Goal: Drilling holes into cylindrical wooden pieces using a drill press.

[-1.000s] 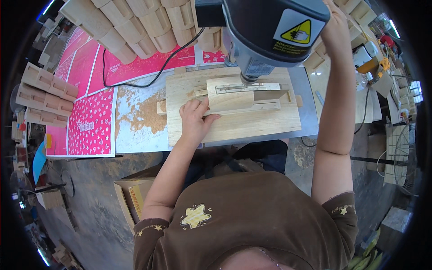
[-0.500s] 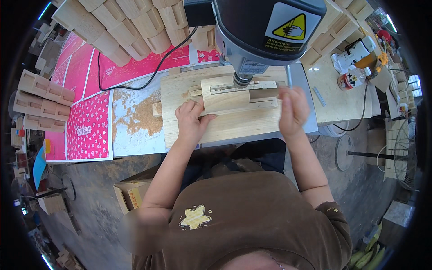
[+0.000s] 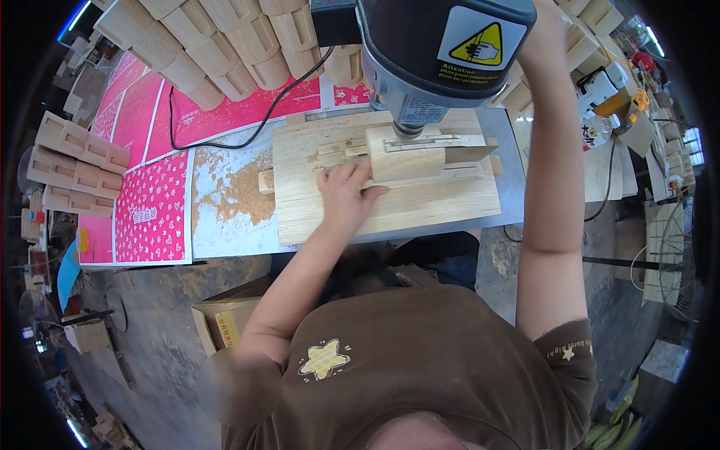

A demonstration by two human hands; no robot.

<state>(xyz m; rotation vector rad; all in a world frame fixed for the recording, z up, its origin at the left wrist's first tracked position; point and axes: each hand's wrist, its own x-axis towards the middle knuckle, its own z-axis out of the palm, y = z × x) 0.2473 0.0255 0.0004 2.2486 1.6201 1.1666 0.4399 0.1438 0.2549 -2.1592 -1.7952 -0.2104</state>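
A pale wooden block with a rounded face [image 3: 405, 163] lies in a wooden jig, between rails fixed to a flat board [image 3: 435, 201]. My left hand [image 3: 347, 191] grips its left end, fingers bent against that end and thumb along the near side. Straight above the block is the drill press head [image 3: 450, 52], its chuck [image 3: 408, 130] close over the slotted top; whether the bit touches the wood cannot be made out. My right hand [image 3: 545, 41] is raised at the far right beside the drill head, which partly covers it. Its fingers are hidden.
Stacked wooden blocks [image 3: 202, 49] stand at the back left, with more [image 3: 82, 142] at the left edge. Sawdust [image 3: 238, 191] covers the metal table beside the jig. A black cable [image 3: 255, 135] curves over pink printed sheets [image 3: 150, 214]. A plastic bottle [image 3: 592, 133] stands right.
The block has slid right along the jig with my left hand following. My right hand has gone from the jig's right end up and away beside the drill head.
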